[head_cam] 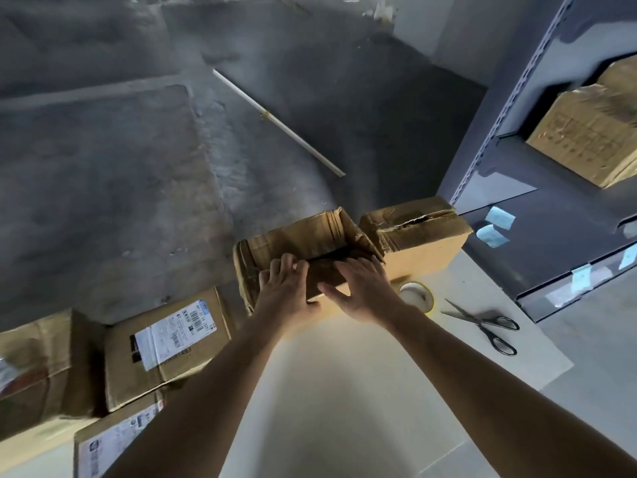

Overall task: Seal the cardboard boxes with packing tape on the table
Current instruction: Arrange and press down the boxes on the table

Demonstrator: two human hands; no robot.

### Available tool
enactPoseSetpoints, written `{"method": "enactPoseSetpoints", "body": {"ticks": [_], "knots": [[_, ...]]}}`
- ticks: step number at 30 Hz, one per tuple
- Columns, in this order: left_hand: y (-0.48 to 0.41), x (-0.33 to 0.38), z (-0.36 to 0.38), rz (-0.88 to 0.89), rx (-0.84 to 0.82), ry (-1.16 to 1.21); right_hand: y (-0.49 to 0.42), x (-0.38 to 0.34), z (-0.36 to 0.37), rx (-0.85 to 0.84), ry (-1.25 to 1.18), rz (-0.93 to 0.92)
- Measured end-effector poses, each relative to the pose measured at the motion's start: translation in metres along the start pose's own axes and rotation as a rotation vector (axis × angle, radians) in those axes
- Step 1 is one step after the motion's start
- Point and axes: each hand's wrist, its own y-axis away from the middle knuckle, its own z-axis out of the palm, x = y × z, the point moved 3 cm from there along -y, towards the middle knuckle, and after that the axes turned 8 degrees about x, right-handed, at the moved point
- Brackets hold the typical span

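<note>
left hand (283,290), right hand (366,292): fingers (349,270) flat on box (306,236) | tape roll (416,295), scissors (483,323) right

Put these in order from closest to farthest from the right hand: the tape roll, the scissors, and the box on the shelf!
Starting from the right hand, in the head view:
1. tape roll, just to its right.
2. scissors, farther right, past the tape.
3. shelf box, high up, far right.

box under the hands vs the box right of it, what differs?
The open box has flaps standing up; the right box has flaps folded down, with a torn gap on top. The left hand and right hand rest on the first; nothing touches the second. Both are worn brown cardboard.
</note>
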Motion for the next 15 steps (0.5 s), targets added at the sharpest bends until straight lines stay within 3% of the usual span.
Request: {"method": "enactPoseSetpoints", "body": {"ticks": [6,15], "knots": [[0.014,0.001,0.000,0.047,0.032,0.006,-0.006,0.007,0.002,-0.160,0.121,-0.146],[0.021,-0.009,-0.003,0.101,-0.059,0.029,0.011,-0.001,0.001,-0.154,0.121,-0.154]]}}
